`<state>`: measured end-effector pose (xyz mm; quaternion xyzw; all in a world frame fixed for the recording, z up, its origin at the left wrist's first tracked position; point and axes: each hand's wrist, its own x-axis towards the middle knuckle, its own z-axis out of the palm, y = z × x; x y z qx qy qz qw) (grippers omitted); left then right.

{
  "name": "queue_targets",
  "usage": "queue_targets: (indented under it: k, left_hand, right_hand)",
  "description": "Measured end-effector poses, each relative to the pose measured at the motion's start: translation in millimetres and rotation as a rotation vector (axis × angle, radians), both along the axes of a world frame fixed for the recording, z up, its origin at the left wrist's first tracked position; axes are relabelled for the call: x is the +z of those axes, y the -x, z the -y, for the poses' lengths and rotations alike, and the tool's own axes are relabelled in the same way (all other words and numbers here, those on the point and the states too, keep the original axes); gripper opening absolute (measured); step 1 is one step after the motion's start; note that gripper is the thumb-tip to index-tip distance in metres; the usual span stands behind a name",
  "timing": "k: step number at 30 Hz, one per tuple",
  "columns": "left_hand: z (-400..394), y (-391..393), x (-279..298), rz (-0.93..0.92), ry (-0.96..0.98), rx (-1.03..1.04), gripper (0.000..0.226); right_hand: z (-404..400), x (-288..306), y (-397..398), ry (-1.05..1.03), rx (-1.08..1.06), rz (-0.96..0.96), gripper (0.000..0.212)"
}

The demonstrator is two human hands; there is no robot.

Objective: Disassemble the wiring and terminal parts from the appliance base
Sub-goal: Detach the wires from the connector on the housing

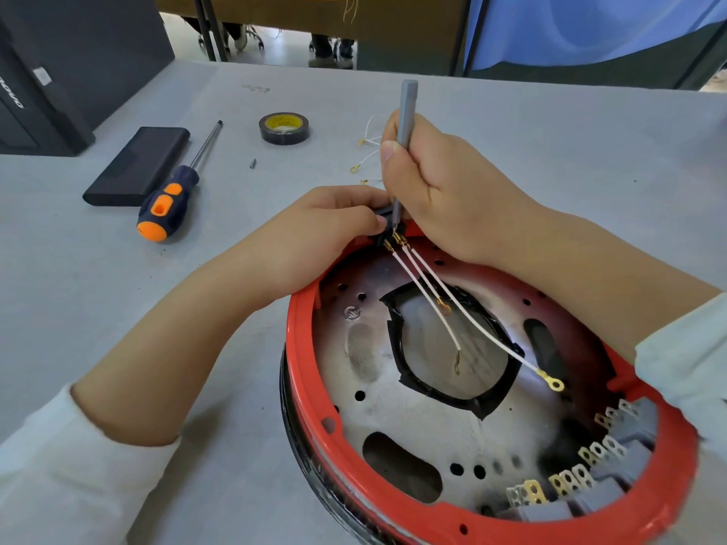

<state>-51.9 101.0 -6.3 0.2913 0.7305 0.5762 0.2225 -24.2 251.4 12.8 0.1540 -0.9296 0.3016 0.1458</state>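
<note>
Two grips closed: right hand (429, 182) fisted upright round grey screwdriver (405, 127), left hand (326, 230) pinching black connector (383, 226)

Two bare forearms in view, sleeves pushed up well short of the wrists; the left sleeve (59, 466) at seven o'clock is pale, off-white, soft fabric bunched in a rounded cuff; the right sleeve (684, 363) at four o'clock shows the same pale cloth; left hand (326, 226) and right hand (436, 182) ungloved, no rings or watch showing; short plain fingernails.
</note>
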Motion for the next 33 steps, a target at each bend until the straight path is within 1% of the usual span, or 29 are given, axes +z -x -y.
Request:
queue_targets:
  k: [2,3,5,6,7,9,12,15,16,20,25,28,29,30,31,33]
  left_hand:
    - [0,1,-1,0.0,0.001,-0.003,0.035]
    - [0,1,-1,-0.005,0.002,0.002,0.034]
    - [0,2,-1,-0.028,0.007,0.034,0.034]
    - [1,3,-1,-0.034,0.003,0.041,0.035]
    - [1,3,-1,-0.028,-0.006,0.027,0.036]
    - [1,4,-2,0.001,-0.027,-0.023,0.036]
    - [1,4,-3,0.03,-0.042,-0.025,0.036]
    - [1,3,-2,0.033,-0.029,-0.013,0.035]
    - [1,3,-2,0.027,-0.025,-0.007,0.034]
    - [2,4,-2,-0.026,0.017,0.016,0.034]
    - [4,3,-1,-0.04,0.034,-0.018,0.034]
    - [5,3,-3,-0.007,0.02,-0.016,0.036]
    - [5,3,-3,-0.018,0.031,-0.011,0.036]
    - [5,3,-3,-0.036,0.046,-0.004,0.036]
    - [5,3,-3,-0.049,0.057,0.001,0.036]
    - [5,3,-3,-0.066,0.068,0.003,0.036]
  right_hand:
    - [1,1,3,-0.013,-0.017,0.036,0.02]
    - [1,2,4,-0.06,-0.038,0.053,0.021]
    - [2,0,5,-0.219,-0.085,0.05,0.022]
    - [2,-2,4,-0.246,-0.093,0.036,0.022]
    - [2,-2,3,-0.209,-0.088,0.03,0.021]
    - [-2,-3,1,-0.069,-0.058,0.037,0.021]
    - [-5,-2,1,0.068,-0.015,0.051,0.023]
    - [-9,1,0,0.428,0.032,0.113,0.024]
    - [-11,3,-1,0.491,0.047,0.117,0.023]
    - [-17,13,-10,0.477,0.134,0.084,0.015]
    - [-25,28,-36,0.317,0.174,0.169,0.016]
    - [-32,29,-58,0.185,0.1,0.242,0.012]
    - [-35,28,-65,0.144,0.063,0.299,0.012]
    - [-36,27,-72,0.089,0.019,0.365,0.017]
    - [-36,25,-78,-0.008,-0.026,0.422,0.022]
    - [-33,21,-87,-0.331,-0.107,0.422,0.024]
